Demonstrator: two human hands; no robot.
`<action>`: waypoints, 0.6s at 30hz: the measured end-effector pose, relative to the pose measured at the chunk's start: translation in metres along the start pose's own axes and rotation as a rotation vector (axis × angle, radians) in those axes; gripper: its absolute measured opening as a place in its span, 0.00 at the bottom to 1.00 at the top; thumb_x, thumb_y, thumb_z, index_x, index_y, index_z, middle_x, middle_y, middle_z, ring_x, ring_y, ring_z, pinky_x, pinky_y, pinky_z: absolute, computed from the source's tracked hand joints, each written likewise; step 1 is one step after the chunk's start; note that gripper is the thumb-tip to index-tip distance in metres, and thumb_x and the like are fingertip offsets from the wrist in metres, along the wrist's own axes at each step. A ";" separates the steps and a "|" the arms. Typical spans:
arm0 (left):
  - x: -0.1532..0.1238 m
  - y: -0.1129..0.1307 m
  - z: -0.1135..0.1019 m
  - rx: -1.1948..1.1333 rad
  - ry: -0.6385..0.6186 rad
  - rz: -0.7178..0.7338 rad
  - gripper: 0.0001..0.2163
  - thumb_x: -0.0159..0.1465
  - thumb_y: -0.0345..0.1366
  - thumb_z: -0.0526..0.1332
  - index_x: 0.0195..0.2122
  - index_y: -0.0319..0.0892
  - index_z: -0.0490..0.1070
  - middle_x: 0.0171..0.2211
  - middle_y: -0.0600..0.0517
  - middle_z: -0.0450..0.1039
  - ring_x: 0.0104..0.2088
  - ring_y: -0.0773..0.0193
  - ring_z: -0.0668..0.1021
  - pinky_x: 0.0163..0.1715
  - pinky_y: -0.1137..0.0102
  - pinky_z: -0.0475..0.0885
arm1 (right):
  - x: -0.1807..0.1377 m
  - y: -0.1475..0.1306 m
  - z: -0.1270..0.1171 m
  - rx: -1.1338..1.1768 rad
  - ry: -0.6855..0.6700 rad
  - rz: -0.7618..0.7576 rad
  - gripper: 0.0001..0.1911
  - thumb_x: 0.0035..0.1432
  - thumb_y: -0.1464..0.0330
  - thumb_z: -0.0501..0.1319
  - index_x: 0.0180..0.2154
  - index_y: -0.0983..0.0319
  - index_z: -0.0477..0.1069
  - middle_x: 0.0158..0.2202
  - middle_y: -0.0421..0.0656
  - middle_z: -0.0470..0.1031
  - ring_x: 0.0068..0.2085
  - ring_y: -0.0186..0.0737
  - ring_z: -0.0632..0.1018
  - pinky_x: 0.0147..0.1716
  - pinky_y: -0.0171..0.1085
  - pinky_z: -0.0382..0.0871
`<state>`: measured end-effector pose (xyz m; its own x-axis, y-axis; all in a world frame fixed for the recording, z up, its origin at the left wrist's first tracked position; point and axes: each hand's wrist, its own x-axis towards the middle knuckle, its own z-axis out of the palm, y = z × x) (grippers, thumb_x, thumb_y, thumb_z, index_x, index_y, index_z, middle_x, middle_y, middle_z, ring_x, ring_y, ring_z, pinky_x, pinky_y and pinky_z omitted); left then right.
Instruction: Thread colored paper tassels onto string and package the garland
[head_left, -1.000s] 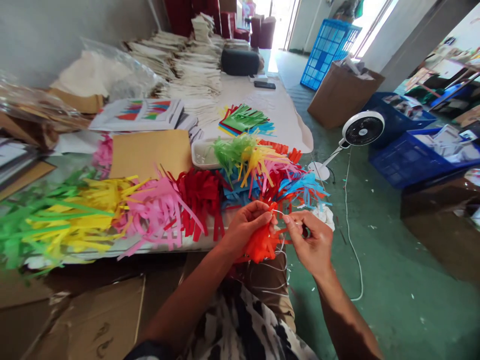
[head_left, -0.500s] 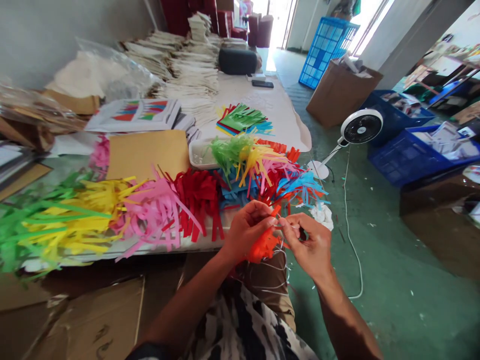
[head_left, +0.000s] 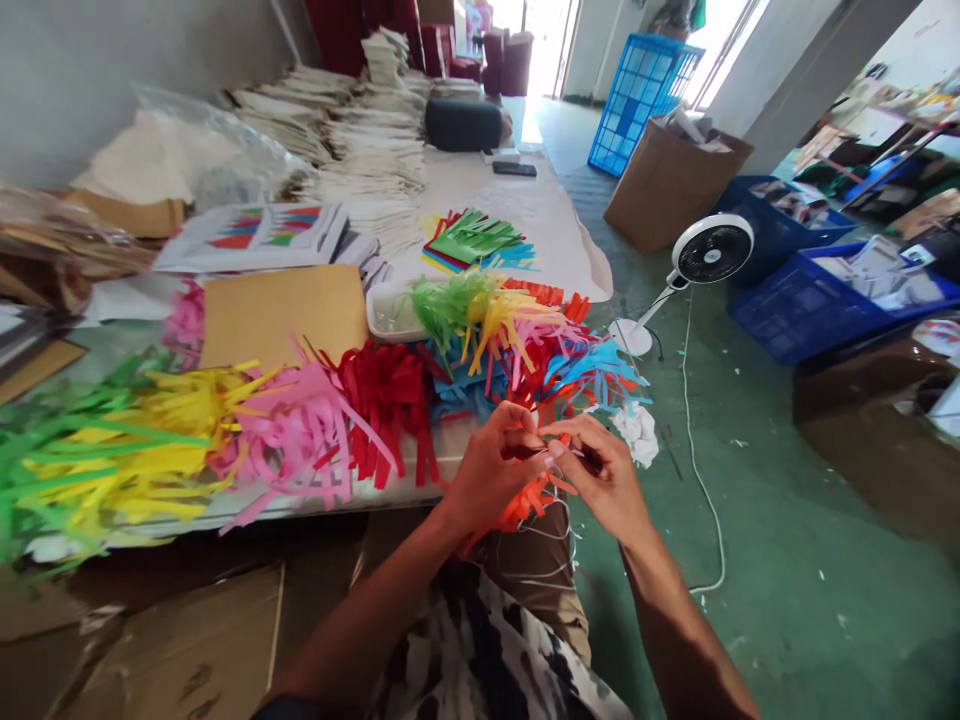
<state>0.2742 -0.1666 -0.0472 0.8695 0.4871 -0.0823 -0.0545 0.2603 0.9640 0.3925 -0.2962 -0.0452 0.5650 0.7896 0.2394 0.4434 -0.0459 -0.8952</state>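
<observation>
My left hand [head_left: 501, 468] and my right hand [head_left: 602, 478] meet fingertip to fingertip above my lap, both closed in a pinch. From under the left fingers hangs an orange paper tassel [head_left: 526, 503], fringed and partly hidden by the hands. A thin white string [head_left: 541, 577] runs from the right fingertips and falls in loops over my leg. The exact point where string and tassel meet is covered by my fingers. Just beyond the hands, on the table edge, lie a blue tassel [head_left: 600, 368] and a dark red tassel [head_left: 386, 405].
Pink [head_left: 289, 425], yellow [head_left: 165, 430] and green tassels [head_left: 56, 440] line the table's front edge at left. Behind them are a white tray [head_left: 386, 312] and a brown card [head_left: 281, 315]. A white fan [head_left: 709, 250] stands right, its cord [head_left: 691, 450] along the floor.
My right hand has moved in to the left hand, and the fingertips now touch. The orange strip that stuck up between them is hidden. The view has shifted slightly.
</observation>
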 end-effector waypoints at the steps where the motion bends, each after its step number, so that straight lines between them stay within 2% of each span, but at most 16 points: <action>1: 0.000 0.000 0.000 0.030 -0.011 0.001 0.15 0.59 0.32 0.72 0.39 0.45 0.65 0.28 0.57 0.77 0.28 0.69 0.76 0.31 0.77 0.68 | 0.001 0.000 -0.002 0.003 0.002 -0.018 0.09 0.69 0.60 0.64 0.44 0.55 0.81 0.38 0.42 0.76 0.38 0.39 0.75 0.34 0.37 0.67; 5: 0.003 -0.002 0.000 0.098 -0.074 0.009 0.14 0.61 0.32 0.70 0.40 0.45 0.64 0.28 0.58 0.76 0.27 0.69 0.75 0.30 0.76 0.68 | 0.002 0.001 -0.014 0.023 -0.073 -0.046 0.06 0.68 0.63 0.65 0.40 0.55 0.80 0.41 0.42 0.77 0.41 0.40 0.77 0.35 0.37 0.67; 8: 0.010 -0.005 0.003 0.110 -0.111 0.006 0.15 0.59 0.32 0.70 0.39 0.45 0.64 0.27 0.58 0.76 0.26 0.69 0.74 0.29 0.76 0.67 | 0.003 0.003 -0.019 0.041 -0.091 -0.060 0.13 0.69 0.62 0.63 0.31 0.58 0.74 0.40 0.42 0.77 0.43 0.41 0.77 0.39 0.38 0.68; 10: 0.017 -0.007 0.006 0.107 -0.125 0.001 0.15 0.58 0.32 0.71 0.38 0.45 0.64 0.25 0.59 0.76 0.24 0.70 0.72 0.27 0.77 0.64 | 0.004 0.006 -0.019 0.083 -0.012 -0.024 0.14 0.70 0.60 0.62 0.32 0.59 0.72 0.40 0.43 0.76 0.41 0.39 0.76 0.40 0.38 0.68; 12: 0.025 -0.008 0.010 0.120 -0.105 0.013 0.15 0.57 0.32 0.72 0.35 0.44 0.64 0.23 0.59 0.74 0.23 0.72 0.70 0.26 0.77 0.61 | 0.006 0.011 -0.019 0.160 0.095 0.053 0.14 0.71 0.58 0.61 0.36 0.59 0.73 0.39 0.42 0.76 0.34 0.36 0.73 0.33 0.36 0.66; 15: 0.036 -0.006 0.016 0.150 -0.049 0.033 0.15 0.55 0.33 0.73 0.33 0.44 0.64 0.22 0.60 0.72 0.23 0.72 0.70 0.25 0.77 0.61 | 0.011 0.019 -0.022 0.271 0.226 0.145 0.16 0.69 0.54 0.61 0.38 0.59 0.75 0.34 0.39 0.75 0.24 0.31 0.63 0.24 0.34 0.58; 18: 0.044 -0.002 0.021 0.201 -0.066 0.051 0.14 0.57 0.33 0.70 0.35 0.45 0.63 0.25 0.59 0.75 0.26 0.69 0.75 0.29 0.76 0.67 | 0.014 0.022 -0.028 0.219 0.192 0.134 0.14 0.69 0.55 0.62 0.42 0.58 0.78 0.34 0.39 0.75 0.25 0.31 0.64 0.25 0.34 0.58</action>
<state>0.3226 -0.1628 -0.0473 0.8987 0.4380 -0.0217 -0.0062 0.0622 0.9980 0.4295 -0.3037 -0.0508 0.7382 0.6548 0.1619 0.2074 0.0079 -0.9782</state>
